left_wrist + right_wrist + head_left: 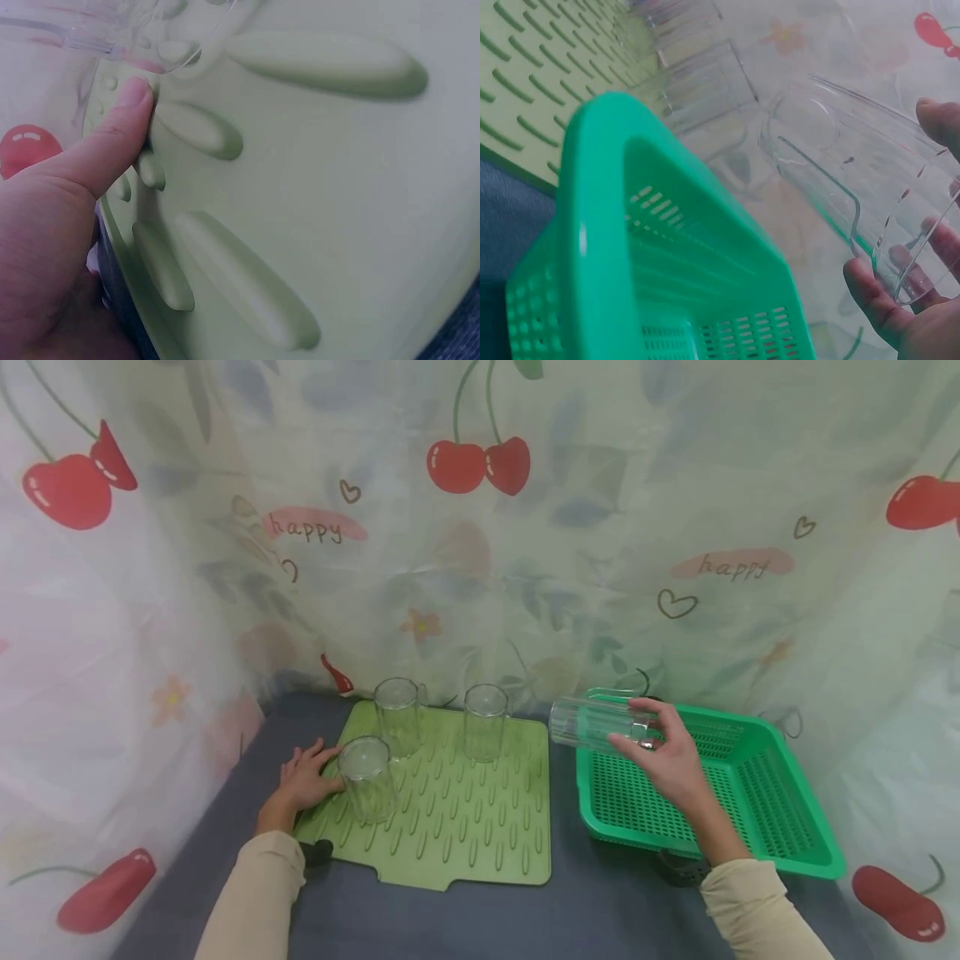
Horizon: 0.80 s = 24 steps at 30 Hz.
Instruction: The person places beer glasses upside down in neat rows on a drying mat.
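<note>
My right hand (pixel 670 760) grips a clear glass mug (pixel 592 724) by its base end, over the left part of the green basket (pixel 795 793). The mug lies on its side in the air, its mouth toward the left; its handle shows in the right wrist view, where fingers and thumb curl round the base. My left hand (pixel 306 777) is beside another clear mug (pixel 367 781) standing on the green ridged mat (pixel 480 827). In the left wrist view the thumb (pixel 124 124) is extended, its tip right by that mug's lower edge.
Two more clear mugs stand upright toward the back of the mat, one at left (pixel 399 718) and one at right (pixel 485 724). Mat and basket sit side by side on a dark grey tabletop (pixel 450 927). A cherry-print curtain (pixel 480 568) hangs behind and at both sides.
</note>
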### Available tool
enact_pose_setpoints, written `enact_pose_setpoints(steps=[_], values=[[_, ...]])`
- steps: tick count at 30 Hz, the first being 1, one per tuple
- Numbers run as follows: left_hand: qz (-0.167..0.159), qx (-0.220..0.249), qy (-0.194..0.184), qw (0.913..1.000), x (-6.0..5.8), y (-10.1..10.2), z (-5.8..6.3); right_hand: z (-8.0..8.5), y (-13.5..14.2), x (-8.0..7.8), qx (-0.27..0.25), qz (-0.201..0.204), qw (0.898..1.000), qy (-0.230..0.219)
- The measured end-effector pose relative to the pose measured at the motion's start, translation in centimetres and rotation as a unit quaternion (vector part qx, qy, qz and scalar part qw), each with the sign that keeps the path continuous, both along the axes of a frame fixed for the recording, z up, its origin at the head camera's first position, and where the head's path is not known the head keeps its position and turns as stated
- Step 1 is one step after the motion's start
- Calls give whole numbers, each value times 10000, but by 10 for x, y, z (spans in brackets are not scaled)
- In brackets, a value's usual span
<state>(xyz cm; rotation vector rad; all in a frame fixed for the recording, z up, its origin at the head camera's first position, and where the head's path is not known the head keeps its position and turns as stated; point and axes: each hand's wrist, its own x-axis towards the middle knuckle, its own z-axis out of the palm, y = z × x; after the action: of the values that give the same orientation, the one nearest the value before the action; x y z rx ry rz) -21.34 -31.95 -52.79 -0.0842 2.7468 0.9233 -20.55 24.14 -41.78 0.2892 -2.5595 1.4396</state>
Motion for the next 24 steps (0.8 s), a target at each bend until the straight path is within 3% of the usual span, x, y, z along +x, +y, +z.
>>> enact_pose_setpoints(steps=[17,24], values=[[48,18,9,10000,-1,-3,-5,-24,-36,-4,-623,421,9968,-257],[96,145,79,9998,2,-1,0,-29,-50,-2,-725,617,9951,-256]])
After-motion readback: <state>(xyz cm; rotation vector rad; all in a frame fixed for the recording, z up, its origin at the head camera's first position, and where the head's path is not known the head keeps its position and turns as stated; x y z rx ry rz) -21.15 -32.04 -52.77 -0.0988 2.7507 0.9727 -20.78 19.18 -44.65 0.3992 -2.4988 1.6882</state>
